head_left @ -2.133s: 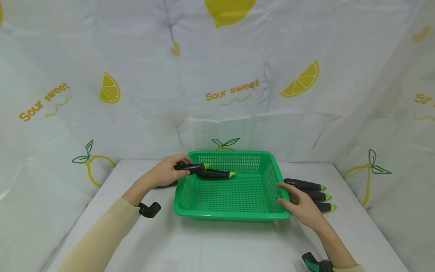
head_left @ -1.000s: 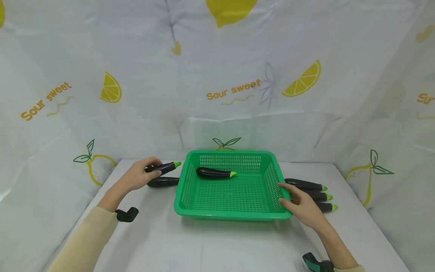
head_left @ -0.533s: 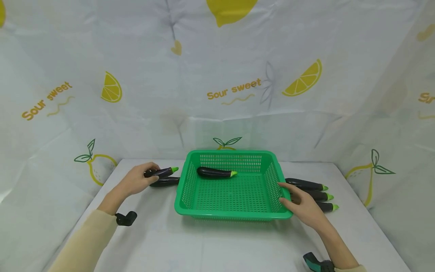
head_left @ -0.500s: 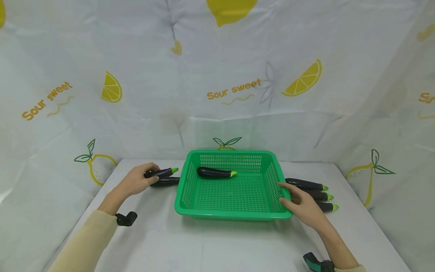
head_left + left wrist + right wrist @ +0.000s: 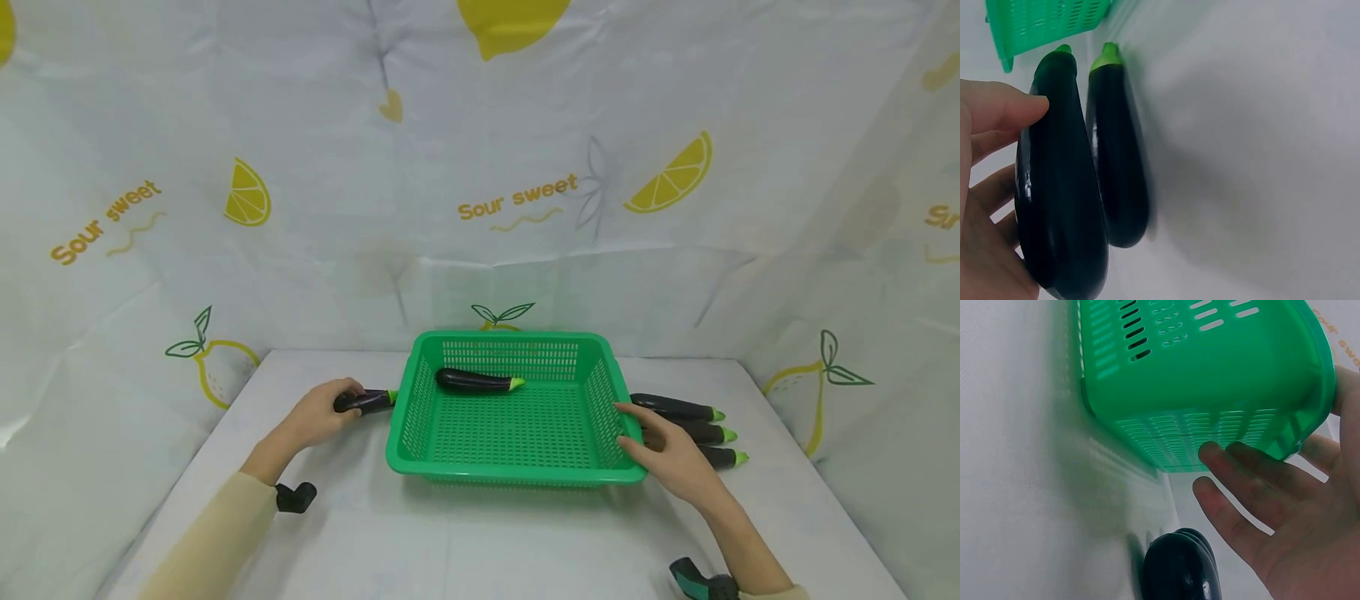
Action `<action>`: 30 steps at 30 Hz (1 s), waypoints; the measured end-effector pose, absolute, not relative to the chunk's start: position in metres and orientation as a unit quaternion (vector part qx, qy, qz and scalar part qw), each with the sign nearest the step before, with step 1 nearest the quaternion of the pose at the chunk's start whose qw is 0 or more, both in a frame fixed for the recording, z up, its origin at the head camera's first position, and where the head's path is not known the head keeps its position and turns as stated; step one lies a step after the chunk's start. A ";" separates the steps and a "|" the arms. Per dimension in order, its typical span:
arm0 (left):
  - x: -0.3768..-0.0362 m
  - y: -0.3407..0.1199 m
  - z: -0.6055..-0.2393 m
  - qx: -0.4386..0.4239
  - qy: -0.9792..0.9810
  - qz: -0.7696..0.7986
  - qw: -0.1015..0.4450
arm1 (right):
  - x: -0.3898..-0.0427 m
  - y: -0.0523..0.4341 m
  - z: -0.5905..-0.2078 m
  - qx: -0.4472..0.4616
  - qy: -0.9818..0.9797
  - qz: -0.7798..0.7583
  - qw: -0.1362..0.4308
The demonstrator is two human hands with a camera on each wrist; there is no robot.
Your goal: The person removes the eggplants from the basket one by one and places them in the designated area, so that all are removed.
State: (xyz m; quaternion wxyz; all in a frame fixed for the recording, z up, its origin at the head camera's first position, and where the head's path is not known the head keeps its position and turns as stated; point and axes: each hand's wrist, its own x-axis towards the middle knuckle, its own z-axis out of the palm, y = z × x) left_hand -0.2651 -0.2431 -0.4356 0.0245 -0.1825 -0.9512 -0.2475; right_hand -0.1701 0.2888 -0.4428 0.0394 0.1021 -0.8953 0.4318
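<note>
My left hand [image 5: 318, 414] pinches a dark purple eggplant [image 5: 1060, 181] between thumb and fingers, left of the green plastic basket [image 5: 513, 477]. In the left wrist view a second eggplant [image 5: 1116, 156] lies on the table right beside the held one, its green stem end toward the basket. In the head view it is mostly hidden. My right hand [image 5: 675, 458] grips the basket's right rim, some fingers outside against the wall. Another eggplant [image 5: 474, 381] rests in the basket near its back wall.
Several more eggplants [image 5: 678, 407] lie side by side on the white table [image 5: 487, 550], right of the basket and partly behind my right hand. A white sheet [image 5: 360, 208] printed with lemons hangs at the back and sides.
My left hand has carried the eggplant from over the basket's left rim leftward, then lowered it beside the eggplant on the table. The right hand and basket stay put.
</note>
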 end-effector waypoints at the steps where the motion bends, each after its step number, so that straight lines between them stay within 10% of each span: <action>1: -0.266 -0.243 -0.438 -0.180 -0.952 -0.247 0.024 | -0.170 0.289 -0.443 0.101 -0.895 0.433 0.037; 30: -0.270 -0.228 -0.477 -0.179 -0.959 -0.216 0.039 | -0.169 0.288 -0.441 0.100 -0.899 0.425 0.039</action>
